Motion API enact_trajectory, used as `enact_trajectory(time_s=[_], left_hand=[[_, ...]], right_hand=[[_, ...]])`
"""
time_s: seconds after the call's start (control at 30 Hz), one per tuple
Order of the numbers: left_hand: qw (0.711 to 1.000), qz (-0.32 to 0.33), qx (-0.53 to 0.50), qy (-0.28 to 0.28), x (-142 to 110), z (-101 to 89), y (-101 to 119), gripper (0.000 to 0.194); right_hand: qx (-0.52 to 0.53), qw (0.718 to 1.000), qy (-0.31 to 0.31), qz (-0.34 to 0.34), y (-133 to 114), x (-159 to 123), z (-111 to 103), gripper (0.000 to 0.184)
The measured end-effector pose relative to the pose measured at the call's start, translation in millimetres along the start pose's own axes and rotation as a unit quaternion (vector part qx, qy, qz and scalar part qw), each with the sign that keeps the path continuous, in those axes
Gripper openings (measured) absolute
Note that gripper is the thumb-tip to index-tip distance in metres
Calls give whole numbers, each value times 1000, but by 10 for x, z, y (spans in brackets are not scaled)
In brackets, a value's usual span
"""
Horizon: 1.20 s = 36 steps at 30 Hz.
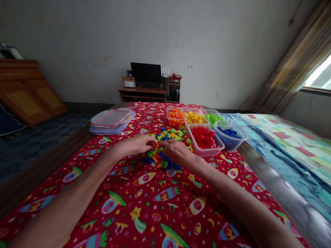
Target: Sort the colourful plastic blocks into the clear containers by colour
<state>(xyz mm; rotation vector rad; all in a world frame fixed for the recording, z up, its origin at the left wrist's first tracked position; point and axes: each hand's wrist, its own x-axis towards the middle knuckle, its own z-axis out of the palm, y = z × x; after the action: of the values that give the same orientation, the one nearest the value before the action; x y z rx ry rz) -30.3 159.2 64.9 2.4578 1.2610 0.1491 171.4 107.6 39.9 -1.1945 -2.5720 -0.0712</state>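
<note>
A pile of mixed plastic building bricks [163,164] in blue, green, orange and yellow lies on the red patterned tablecloth [160,213]. At the left side of the pile, my left hand [143,143] is curled closed, with an orange-yellow brick [156,146] at its fingertips. My right hand [177,150] reaches over the middle of the pile, palm down, its fingertips bent in among the bricks and mostly hidden. Just right of it stands a clear tub of red bricks [204,137].
Behind are tubs of orange bricks [176,115], yellow bricks [194,117] and green bricks [213,118]. A round tub of blue bricks [227,132] stands near the table's right edge. Stacked plastic lids [112,120] lie at the left. A bed [289,144] adjoins on the right.
</note>
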Motion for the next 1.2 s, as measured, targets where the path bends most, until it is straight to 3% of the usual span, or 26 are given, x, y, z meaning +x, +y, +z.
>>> enact_trajectory(time_s=[0.1, 0.2, 0.37, 0.5, 0.6, 0.7, 0.83, 0.97, 1.07, 1.2], left_hand=[[993, 9, 115, -36, -41, 80, 69, 28], [985, 11, 173, -23, -26, 175, 112, 26], [985, 28, 168, -25, -27, 114, 158, 18], [986, 31, 161, 9, -21, 97, 185, 22], [981, 51, 186, 33, -8, 198, 209, 23], [972, 16, 230, 37, -32, 310, 278, 24], [963, -19, 265, 38, -84, 394, 383, 29], [963, -28, 264, 43, -71, 433, 354, 25], [971, -11, 237, 29, -35, 425, 287, 26], [979, -14, 204, -6, -15, 365, 283, 27]], right_hand=[[-15, 999, -23, -30, -1, 21, 265, 40], [17, 999, -4, -31, 109, 25, 370, 43], [36, 997, 59, -17, 189, 27, 311, 32], [-20, 999, -3, 29, 57, 21, 248, 24], [-66, 994, -38, 76, -29, 25, 236, 28], [-68, 993, -54, 84, -36, 31, 220, 27], [-28, 997, -50, 58, 50, 19, 166, 20], [68, 997, 13, 33, 148, 15, 109, 15], [142, 986, 56, 68, 166, 46, 71, 12], [193, 971, 50, 131, 115, 103, 27, 16]])
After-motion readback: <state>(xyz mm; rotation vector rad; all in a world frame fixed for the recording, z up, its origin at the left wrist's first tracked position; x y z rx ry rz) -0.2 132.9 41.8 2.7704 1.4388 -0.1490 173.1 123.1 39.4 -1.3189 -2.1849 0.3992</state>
